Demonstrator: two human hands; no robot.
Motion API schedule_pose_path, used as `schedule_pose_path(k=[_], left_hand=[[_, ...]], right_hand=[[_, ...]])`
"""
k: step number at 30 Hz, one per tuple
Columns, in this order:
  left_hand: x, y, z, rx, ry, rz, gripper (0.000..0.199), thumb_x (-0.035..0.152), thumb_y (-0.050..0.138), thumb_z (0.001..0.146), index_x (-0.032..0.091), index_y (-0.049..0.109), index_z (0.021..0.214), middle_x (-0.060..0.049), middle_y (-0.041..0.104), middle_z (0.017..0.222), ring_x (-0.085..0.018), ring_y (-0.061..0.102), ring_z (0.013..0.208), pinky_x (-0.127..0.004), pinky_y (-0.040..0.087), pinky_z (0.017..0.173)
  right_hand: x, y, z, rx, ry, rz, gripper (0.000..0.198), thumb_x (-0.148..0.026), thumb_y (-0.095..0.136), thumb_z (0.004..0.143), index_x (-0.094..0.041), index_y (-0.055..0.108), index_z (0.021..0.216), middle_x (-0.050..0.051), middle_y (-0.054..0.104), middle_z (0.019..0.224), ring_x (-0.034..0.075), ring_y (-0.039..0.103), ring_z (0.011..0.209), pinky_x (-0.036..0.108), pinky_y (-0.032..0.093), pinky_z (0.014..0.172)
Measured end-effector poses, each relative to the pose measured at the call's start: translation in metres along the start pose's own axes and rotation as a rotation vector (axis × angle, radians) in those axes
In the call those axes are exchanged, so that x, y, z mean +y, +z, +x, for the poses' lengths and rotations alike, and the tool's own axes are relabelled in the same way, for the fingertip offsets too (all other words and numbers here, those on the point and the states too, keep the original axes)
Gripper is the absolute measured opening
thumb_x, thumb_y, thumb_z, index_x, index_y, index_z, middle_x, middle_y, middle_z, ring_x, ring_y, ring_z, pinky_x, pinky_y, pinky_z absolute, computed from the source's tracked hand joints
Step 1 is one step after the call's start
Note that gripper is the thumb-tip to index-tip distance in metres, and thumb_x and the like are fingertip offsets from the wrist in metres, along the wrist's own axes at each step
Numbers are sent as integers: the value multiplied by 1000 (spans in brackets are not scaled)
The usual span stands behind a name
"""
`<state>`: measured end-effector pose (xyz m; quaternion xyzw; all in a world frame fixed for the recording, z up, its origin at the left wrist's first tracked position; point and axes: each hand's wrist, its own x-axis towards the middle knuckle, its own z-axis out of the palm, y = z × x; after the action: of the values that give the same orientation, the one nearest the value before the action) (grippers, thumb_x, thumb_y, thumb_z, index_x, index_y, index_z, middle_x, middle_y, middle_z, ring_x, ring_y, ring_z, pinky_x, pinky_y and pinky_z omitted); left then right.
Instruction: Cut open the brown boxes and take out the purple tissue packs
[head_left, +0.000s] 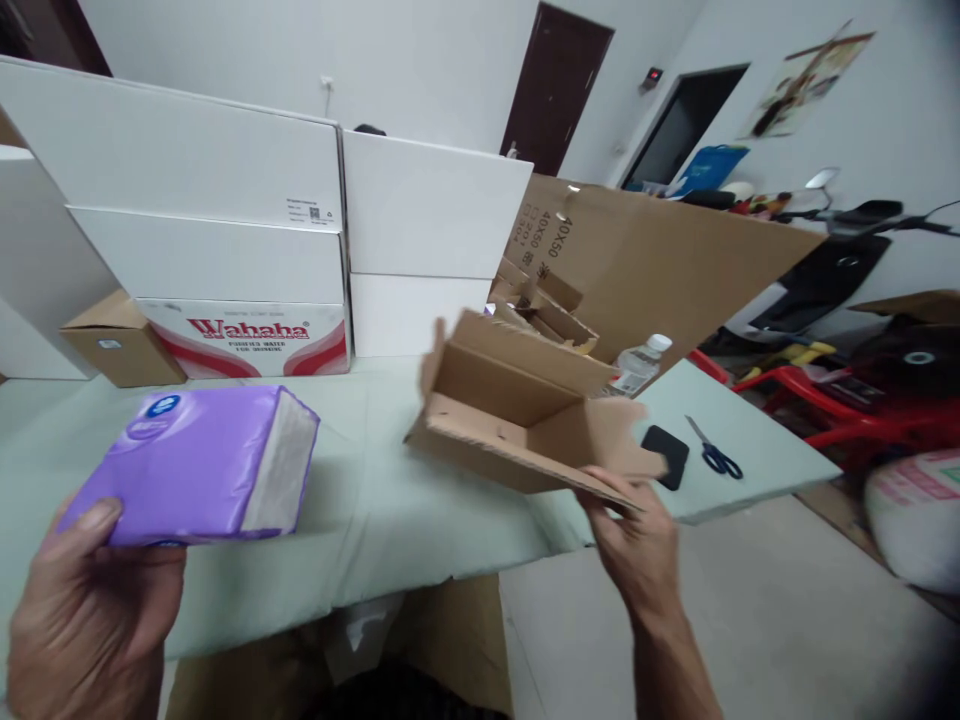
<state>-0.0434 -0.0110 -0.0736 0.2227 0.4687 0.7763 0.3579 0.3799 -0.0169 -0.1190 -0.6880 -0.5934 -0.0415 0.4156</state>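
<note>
My left hand [97, 600] grips a purple plastic-wrapped pack of tissues [187, 465] by its near left corner, thumb on top. The pack is held above the table, its pale end facing right. To the right, my right hand [630, 540] pinches the near edge of an open cardboard box [480, 440]. That box is tilted with its opening toward me, its flaps spread, and I see only bare cardboard inside. A gap of table separates pack and box.
White boxes [247, 255] stand stacked along the table's back, beside a small brown carton [127, 340]. At right are a clear bottle [641, 362], a black phone-like slab [665, 457] and scissors [716, 455]. A large cardboard sheet [660, 260] stands behind.
</note>
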Motion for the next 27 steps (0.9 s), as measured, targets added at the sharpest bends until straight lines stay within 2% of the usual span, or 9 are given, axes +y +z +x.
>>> schedule_pose_path(k=[3, 5, 8, 12, 15, 20, 27], left_hand=[[-14, 9, 1, 27, -108, -82, 24, 22, 77, 67, 26, 72, 89, 6, 78, 93, -19, 67, 102, -21, 56, 82], [-27, 12, 3, -16, -147, -83, 22, 23, 78, 66, 23, 72, 87, 3, 77, 92, -17, 65, 89, -19, 55, 72], [-46, 14, 2, -73, -221, -100, 28, 25, 83, 64, 20, 73, 89, 2, 74, 87, -14, 61, 75, -19, 53, 62], [-60, 16, -4, -119, -318, -96, 39, 28, 91, 59, 19, 73, 94, 1, 73, 89, -13, 62, 73, -18, 54, 59], [-64, 18, -9, -153, -337, -62, 45, 32, 93, 58, 20, 74, 96, 3, 73, 91, -12, 61, 70, -17, 54, 56], [-67, 19, -11, -121, -334, -44, 49, 34, 96, 54, 20, 74, 95, 5, 73, 87, -10, 59, 65, -14, 55, 53], [-70, 21, -12, -160, -361, -25, 49, 34, 95, 56, 20, 73, 99, 3, 73, 86, -11, 61, 63, -15, 57, 53]], right_hand=[[31, -43, -16, 227, 199, -185, 46, -56, 61, 86, -17, 79, 101, 12, 74, 87, 26, 68, 70, 40, 55, 76], [48, -65, -22, 284, 298, -332, 51, -59, 56, 87, -15, 79, 98, 14, 73, 87, 29, 68, 72, 42, 54, 76], [63, -78, -22, 212, 433, -530, 53, -56, 50, 90, -13, 81, 98, 16, 71, 81, 34, 69, 80, 44, 52, 74], [63, -66, -9, -21, 577, -722, 48, -47, 51, 94, -13, 82, 106, 20, 72, 87, 33, 69, 78, 40, 48, 66], [56, -53, 1, -131, 578, -775, 48, -48, 47, 98, -17, 81, 110, 21, 76, 92, 31, 69, 73, 38, 45, 61], [50, -46, 8, -168, 533, -842, 44, -46, 46, 100, -20, 81, 100, 17, 77, 82, 29, 68, 67, 35, 41, 55], [44, -46, 16, -246, 435, -832, 34, -39, 49, 102, -22, 78, 97, 13, 80, 91, 25, 69, 69, 32, 36, 57]])
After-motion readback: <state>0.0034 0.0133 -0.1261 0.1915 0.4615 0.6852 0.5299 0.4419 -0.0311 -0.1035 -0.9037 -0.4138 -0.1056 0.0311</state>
